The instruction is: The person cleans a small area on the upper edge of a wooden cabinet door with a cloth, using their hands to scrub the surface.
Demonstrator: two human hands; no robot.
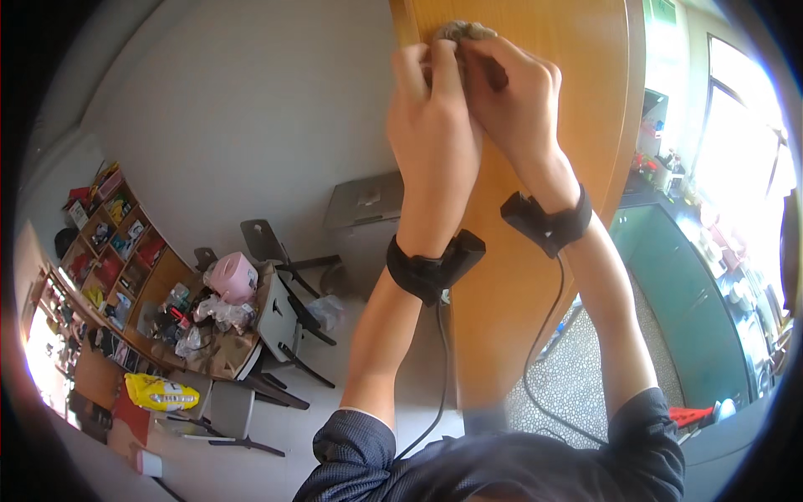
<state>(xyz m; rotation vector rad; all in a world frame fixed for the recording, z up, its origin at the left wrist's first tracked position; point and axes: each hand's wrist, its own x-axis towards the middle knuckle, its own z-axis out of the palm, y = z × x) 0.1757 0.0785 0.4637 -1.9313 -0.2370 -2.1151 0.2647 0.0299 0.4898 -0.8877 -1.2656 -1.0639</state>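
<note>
Both of my arms reach up in front of a tall wooden door (502,351). My left hand (433,106) and my right hand (517,94) meet near its upper part, fingers pinched on a crumpled greyish-brown cloth (467,30). Most of the cloth is hidden behind my fingers; a bunched edge shows above them. Whether it touches the door I cannot tell. Each wrist wears a black strap with a small box, the left strap (430,267) and the right strap (552,219), and a cable runs down from each.
At left, a cluttered table (229,354) carries a pink box (233,277) and plastic bags, with chairs (229,408) around it. A cubby shelf (119,245) stands behind. A grey chest (364,201) sits by the wall. Right of the door are green kitchen cabinets (684,288) below a bright window.
</note>
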